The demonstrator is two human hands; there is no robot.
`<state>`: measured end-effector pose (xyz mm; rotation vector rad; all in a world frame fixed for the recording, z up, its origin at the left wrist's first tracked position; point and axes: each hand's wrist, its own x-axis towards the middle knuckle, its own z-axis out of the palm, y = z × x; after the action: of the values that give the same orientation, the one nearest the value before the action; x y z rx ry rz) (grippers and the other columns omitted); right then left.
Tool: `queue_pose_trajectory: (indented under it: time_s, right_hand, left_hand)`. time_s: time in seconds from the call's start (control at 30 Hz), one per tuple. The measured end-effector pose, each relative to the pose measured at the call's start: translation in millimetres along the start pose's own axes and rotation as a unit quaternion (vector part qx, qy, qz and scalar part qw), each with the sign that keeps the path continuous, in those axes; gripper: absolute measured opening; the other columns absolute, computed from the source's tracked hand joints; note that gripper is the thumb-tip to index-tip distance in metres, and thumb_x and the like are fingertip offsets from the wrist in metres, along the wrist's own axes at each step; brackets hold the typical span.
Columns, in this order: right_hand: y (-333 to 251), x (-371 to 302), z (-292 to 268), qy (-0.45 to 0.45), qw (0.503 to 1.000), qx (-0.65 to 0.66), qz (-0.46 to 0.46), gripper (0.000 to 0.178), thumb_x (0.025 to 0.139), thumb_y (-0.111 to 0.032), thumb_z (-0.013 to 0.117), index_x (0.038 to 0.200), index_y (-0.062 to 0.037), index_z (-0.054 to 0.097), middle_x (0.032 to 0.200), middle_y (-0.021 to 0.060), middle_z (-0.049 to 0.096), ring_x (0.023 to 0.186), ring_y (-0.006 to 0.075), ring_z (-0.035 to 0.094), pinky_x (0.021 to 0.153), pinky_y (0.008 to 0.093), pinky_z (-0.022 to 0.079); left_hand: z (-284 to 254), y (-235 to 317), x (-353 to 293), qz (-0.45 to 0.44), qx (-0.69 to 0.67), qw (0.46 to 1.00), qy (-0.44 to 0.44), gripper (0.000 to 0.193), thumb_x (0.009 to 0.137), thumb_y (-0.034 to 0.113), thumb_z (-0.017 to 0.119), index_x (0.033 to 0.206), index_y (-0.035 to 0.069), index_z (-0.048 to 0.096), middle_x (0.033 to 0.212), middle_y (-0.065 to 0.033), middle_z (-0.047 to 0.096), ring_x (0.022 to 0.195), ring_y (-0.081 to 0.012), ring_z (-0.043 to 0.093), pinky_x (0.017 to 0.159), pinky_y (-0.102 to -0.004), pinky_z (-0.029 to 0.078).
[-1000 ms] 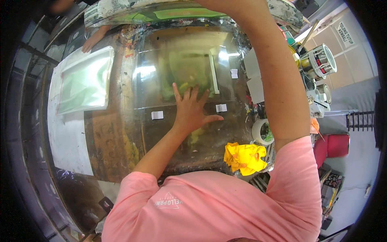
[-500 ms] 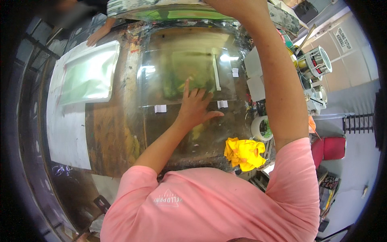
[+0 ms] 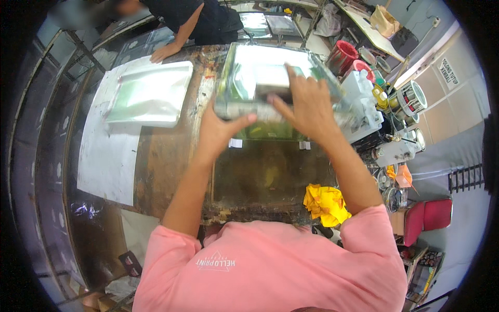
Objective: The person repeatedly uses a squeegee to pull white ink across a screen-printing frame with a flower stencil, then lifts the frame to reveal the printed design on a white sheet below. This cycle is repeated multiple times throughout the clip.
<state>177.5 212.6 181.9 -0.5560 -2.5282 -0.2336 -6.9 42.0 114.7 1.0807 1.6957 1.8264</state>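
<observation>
Reporter: In the head view, where is the frame?

Photographer: The glossy, flat frame (image 3: pixel 234 108), pale-edged with green beneath, sits mid-worktop (image 3: pixel 166 166), beyond two small white tabs (image 3: pixel 235 143). A left hand (image 3: pixel 221 125) is at its near left corner, thumb apart along the edge; its fingertips are hidden, so I cannot tell how firmly it grips. The right hand (image 3: pixel 306 101) is over the near right part, thumb and forefinger spread wide; blur obscures whether it pinches anything.

Reporter: What could go wrong?

Photographer: An uneven grip could let the frame skew and knock the tabs out of line. A swing to the right might catch the crowded cans (image 3: pixel 408 96). A dragged forearm could sweep the crumpled yellow cloth (image 3: pixel 326 205) off the near edge.

Reporter: And the materials?

Photographer: Brown, scuffed, paint-stained board at left; a smooth dark panel (image 3: pixel 270 179) nearer the worker. Shiny clear plastic sheets (image 3: pixel 150 93), roughly rectangular, lie on matte white paper (image 3: pixel 106 171), just beside a co-worker's hand (image 3: pixel 165 53) resting at the far left. The cans are round metal, streaked with drips.
</observation>
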Motion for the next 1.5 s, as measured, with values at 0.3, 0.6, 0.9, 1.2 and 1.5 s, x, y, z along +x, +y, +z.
queue_pose_trajectory:
  time_s: [0.3,0.6,0.9,1.2,1.5]
  right_hand:
    - [-7,-79,61,-0.269,0.944,0.188,0.041,0.036,0.097,-0.043,0.073,0.111,-0.0108,0.078,0.107,0.0128,0.074,0.101,0.0349,0.069,0.082,0.0485,0.055]
    - [8,-67,126,-0.151,0.981,0.124,-0.008,0.037,0.092,-0.035,0.077,0.12,-0.0109,0.074,0.109,0.0084,0.071,0.1,0.0312,0.069,0.08,0.0451,0.059]
    - [129,116,206,-0.291,0.949,0.121,-0.024,0.048,0.099,-0.058,0.067,0.114,-0.0144,0.077,0.103,0.011,0.077,0.097,0.0347,0.072,0.078,0.0479,0.057]
    - [97,55,210,-0.134,0.988,0.076,-0.005,0.04,0.1,-0.058,0.062,0.11,-0.0209,0.074,0.101,0.0092,0.071,0.097,0.0326,0.072,0.078,0.0515,0.058]
    - [-13,-75,61,-0.243,0.966,0.088,0.018,0.038,0.099,-0.048,0.068,0.105,-0.0099,0.066,0.102,0.0117,0.066,0.094,0.0345,0.069,0.076,0.0488,0.057]
  left_hand:
    - [-5,-97,-68,0.006,0.533,0.845,0.04,0.126,0.052,0.082,0.09,0.147,0.004,0.064,0.111,-0.008,0.062,0.11,-0.0276,0.057,0.107,-0.0477,0.034]
    - [-10,-106,-65,0.007,0.466,0.885,0.011,0.118,0.049,0.075,0.093,0.141,0.006,0.069,0.104,-0.0058,0.058,0.107,-0.026,0.055,0.102,-0.0463,0.033]
    - [-10,-99,-63,0.052,0.466,0.883,0.032,0.124,0.052,0.076,0.091,0.15,0.005,0.063,0.093,-0.0038,0.059,0.095,-0.0249,0.055,0.094,-0.0455,0.035]
    - [-10,-107,-67,0.081,0.4,0.912,0.047,0.119,0.061,0.071,0.092,0.151,-0.001,0.059,0.083,-0.0083,0.063,0.082,-0.0258,0.051,0.087,-0.0417,0.04]
    - [-7,-102,-70,0.053,0.39,0.918,0.049,0.115,0.065,0.068,0.093,0.15,-0.002,0.059,0.093,-0.0139,0.071,0.089,-0.0308,0.059,0.094,-0.0436,0.043]
